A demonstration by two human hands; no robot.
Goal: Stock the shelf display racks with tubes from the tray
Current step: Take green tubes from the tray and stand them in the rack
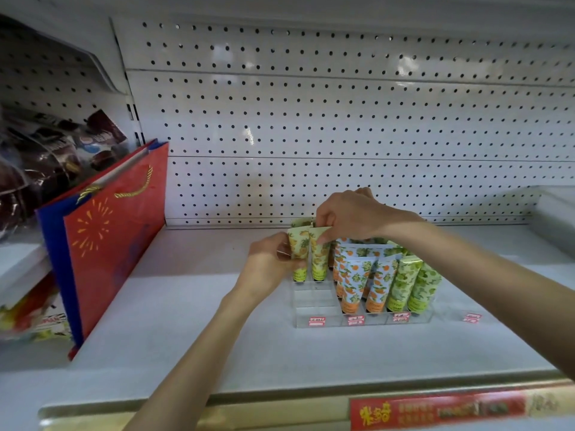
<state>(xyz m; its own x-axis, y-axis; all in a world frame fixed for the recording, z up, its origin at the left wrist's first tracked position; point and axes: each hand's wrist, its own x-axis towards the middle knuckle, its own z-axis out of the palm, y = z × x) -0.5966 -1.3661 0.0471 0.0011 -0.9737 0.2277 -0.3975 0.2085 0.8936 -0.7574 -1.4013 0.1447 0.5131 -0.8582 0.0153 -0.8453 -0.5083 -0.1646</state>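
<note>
tubes (301, 222) behind right hand (351, 216) partly hidden

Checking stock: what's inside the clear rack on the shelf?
The rack holds yellow tubes back left, orange tubes in the middle, green tubes right; its front-left slots show nothing. The left hand and right hand, holding yellow tubes, hide the back rows.

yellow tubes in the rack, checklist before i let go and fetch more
1. Grip of left hand on left yellow tube: ok.
2. Pinch of right hand on second yellow tube, at its top: ok.
3. Both seated fully in rack: cannot tell.
4. Slots in front of them free: ok.
5. Neighbouring orange tubes and green tubes standing: ok.
6. Reach to tray: cannot tell, out of view.
</note>
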